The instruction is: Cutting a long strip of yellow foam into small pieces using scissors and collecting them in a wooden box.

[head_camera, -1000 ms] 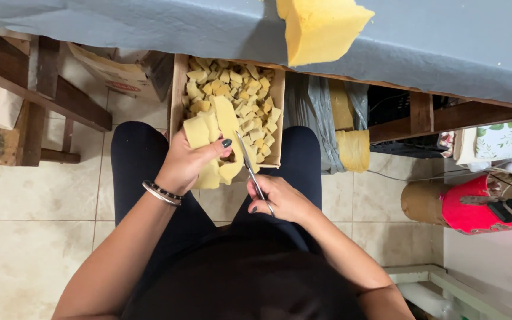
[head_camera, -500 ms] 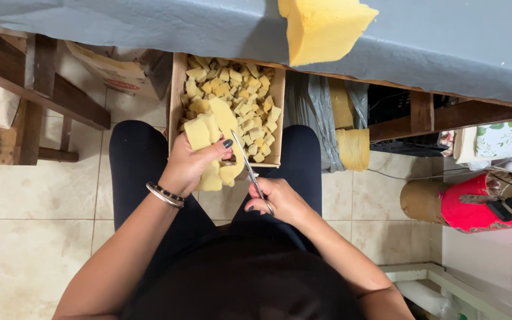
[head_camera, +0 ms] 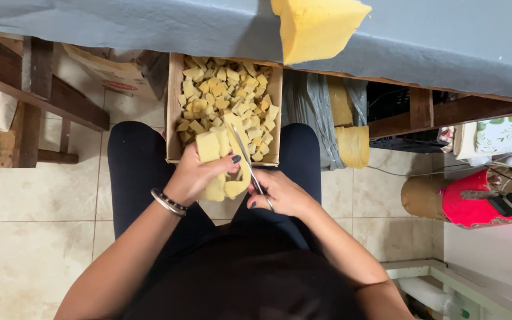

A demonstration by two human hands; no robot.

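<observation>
My left hand [head_camera: 200, 175] grips a bundle of long yellow foam strips [head_camera: 223, 160] over my lap, at the near edge of a cardboard box [head_camera: 175, 112] that rests on my knees. Several small yellow foam cubes [head_camera: 223, 98] fill the box. My right hand [head_camera: 280, 192] holds scissors [head_camera: 245, 157], whose blades point up into the foam strips. A bracelet circles my left wrist.
A grey-covered table [head_camera: 434, 41] runs across the top, with a big yellow foam block [head_camera: 318, 26] on its edge. Wooden frame beams [head_camera: 37, 89] stand at left. A foam roll [head_camera: 354, 145], a red container [head_camera: 478, 198] and a cardboard tube stand right, on a tiled floor.
The scissors have worked a little further up into the foam strips. My left hand has shifted its grip slightly. The box has stayed put.
</observation>
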